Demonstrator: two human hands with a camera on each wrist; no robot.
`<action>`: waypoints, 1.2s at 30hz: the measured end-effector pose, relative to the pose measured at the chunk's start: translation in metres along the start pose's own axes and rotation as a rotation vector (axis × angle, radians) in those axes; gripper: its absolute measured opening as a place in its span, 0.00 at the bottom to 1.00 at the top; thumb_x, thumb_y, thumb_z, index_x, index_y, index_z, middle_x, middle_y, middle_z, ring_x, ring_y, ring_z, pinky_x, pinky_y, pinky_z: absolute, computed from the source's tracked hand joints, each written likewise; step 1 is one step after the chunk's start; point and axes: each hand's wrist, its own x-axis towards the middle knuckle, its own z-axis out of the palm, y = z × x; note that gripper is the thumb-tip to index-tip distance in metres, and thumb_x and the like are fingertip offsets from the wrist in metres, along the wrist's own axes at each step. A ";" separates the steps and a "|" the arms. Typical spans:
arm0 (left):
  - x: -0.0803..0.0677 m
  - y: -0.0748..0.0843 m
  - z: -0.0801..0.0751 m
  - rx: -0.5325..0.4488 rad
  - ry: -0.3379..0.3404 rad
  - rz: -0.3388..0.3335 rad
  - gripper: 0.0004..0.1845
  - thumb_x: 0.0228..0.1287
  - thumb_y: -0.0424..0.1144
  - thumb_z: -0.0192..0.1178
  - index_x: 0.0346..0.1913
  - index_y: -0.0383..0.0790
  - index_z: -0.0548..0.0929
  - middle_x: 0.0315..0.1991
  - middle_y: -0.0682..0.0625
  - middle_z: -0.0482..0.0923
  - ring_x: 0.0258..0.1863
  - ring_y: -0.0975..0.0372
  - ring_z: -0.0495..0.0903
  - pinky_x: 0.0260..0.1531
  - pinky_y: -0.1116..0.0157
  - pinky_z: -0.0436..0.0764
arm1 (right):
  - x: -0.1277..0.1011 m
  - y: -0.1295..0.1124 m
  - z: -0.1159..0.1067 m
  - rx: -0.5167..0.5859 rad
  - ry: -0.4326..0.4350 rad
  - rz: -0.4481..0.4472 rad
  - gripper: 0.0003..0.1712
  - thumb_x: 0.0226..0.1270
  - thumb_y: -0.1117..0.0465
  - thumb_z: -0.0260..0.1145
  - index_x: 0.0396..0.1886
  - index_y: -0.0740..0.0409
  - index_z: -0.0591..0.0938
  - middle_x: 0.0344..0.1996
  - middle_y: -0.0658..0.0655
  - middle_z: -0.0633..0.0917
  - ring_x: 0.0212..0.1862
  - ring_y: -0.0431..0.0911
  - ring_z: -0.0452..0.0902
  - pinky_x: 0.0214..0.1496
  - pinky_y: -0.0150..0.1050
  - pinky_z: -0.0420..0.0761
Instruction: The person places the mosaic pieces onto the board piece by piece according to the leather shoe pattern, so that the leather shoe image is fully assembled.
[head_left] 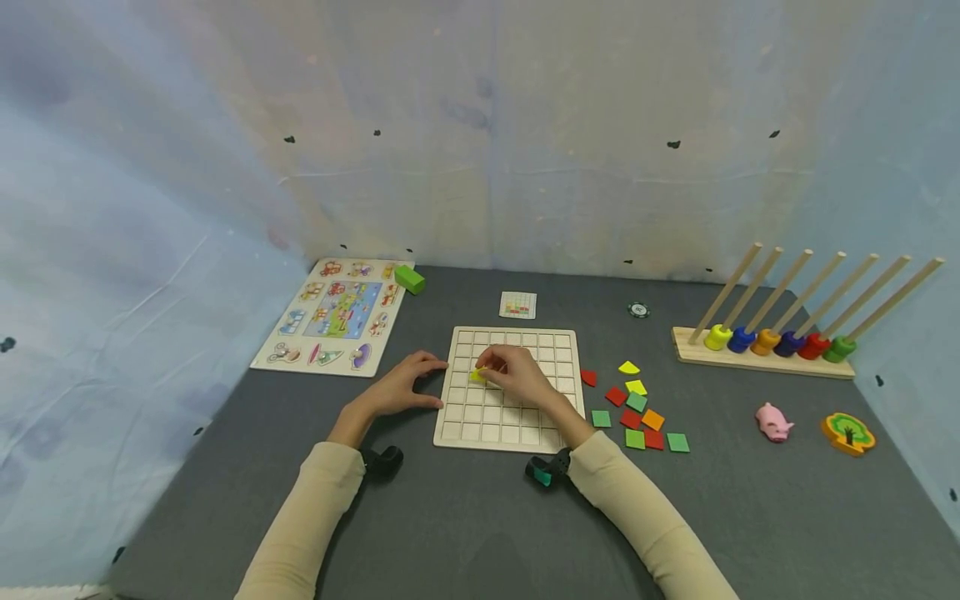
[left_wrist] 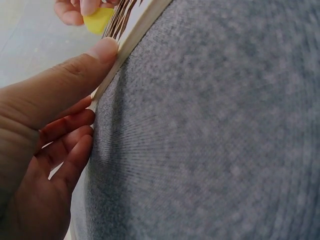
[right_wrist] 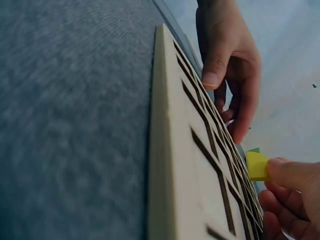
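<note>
Clerk: Nearest entry?
Checker: Gridded board point(head_left: 480, 435), pale wood, one, flat on the dark table point(head_left: 450, 525). Off its right side, loose tiles point(head_left: 678, 442): red, green, orange and yellow, mostly square, some round-edged.

Clerk: Hands?
Checker: Left hand point(head_left: 392, 392): relaxed, not clenched, grasping nothing; thumb and fingertips rest at the board's left edge, steadying it, in my judgement. Right hand point(head_left: 521, 379): thumb and fingers pinch one yellow tile point(right_wrist: 256, 166).

Clerk: Location of that tile?
Checker: At the left part of the board, about midway back. Contact with a cell: cannot tell.

Clerk: Progress?
Checker: Early, as judged. Done: one tile picked up and brought to the grid; it is the only one showing there, though the right hand hides some cells. Left: this tile's release, and the loose tiles, all off the board.

Clerk: Beyond the board?
Checker: Card with a coloured grid point(head_left: 517, 305), one, lying flat. Possibly a pattern; use not certain.

Clerk: Orientation, board first?
Checker: Nearly square, so no marked long axis; its sides run away from the person, slightly aslant.

Clerk: And the tile?
Checker: In the right wrist view, a squarish corner points away from the fingertips, and a curved edge shows above. Long axis: none clear; the pinching fingers cover part of it.
</note>
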 end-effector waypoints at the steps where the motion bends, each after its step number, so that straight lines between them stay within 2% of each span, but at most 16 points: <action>1: 0.000 0.000 0.000 -0.002 0.001 0.000 0.36 0.52 0.49 0.70 0.63 0.40 0.71 0.54 0.45 0.68 0.54 0.55 0.67 0.56 0.52 0.66 | 0.001 -0.001 0.001 -0.010 -0.003 0.000 0.04 0.62 0.63 0.66 0.36 0.56 0.83 0.30 0.49 0.82 0.31 0.38 0.76 0.34 0.32 0.76; 13: -0.002 0.003 -0.001 -0.013 -0.007 -0.001 0.36 0.52 0.48 0.70 0.63 0.39 0.71 0.55 0.44 0.67 0.56 0.54 0.66 0.58 0.51 0.64 | 0.000 -0.005 0.011 -0.150 -0.001 -0.016 0.03 0.61 0.63 0.66 0.34 0.55 0.85 0.32 0.50 0.79 0.32 0.39 0.73 0.34 0.32 0.74; 21: -0.001 0.001 -0.001 -0.007 -0.002 0.006 0.36 0.52 0.48 0.70 0.63 0.39 0.71 0.55 0.45 0.67 0.56 0.54 0.66 0.57 0.51 0.65 | -0.003 -0.009 0.009 -0.158 -0.034 -0.052 0.06 0.62 0.65 0.65 0.37 0.56 0.85 0.29 0.47 0.81 0.30 0.37 0.72 0.32 0.32 0.72; 30: 0.000 -0.003 0.002 0.005 0.002 0.009 0.36 0.52 0.50 0.69 0.63 0.40 0.71 0.55 0.45 0.67 0.56 0.54 0.67 0.56 0.51 0.65 | -0.011 -0.002 -0.012 -0.093 -0.020 -0.020 0.09 0.63 0.65 0.64 0.42 0.59 0.83 0.30 0.49 0.80 0.31 0.39 0.75 0.35 0.33 0.76; 36: 0.001 -0.003 0.001 0.019 -0.001 0.012 0.36 0.52 0.50 0.69 0.63 0.41 0.71 0.56 0.45 0.67 0.56 0.55 0.66 0.56 0.52 0.66 | -0.022 0.006 -0.035 -0.077 -0.004 -0.045 0.11 0.63 0.64 0.64 0.44 0.62 0.82 0.33 0.51 0.81 0.32 0.40 0.75 0.34 0.34 0.77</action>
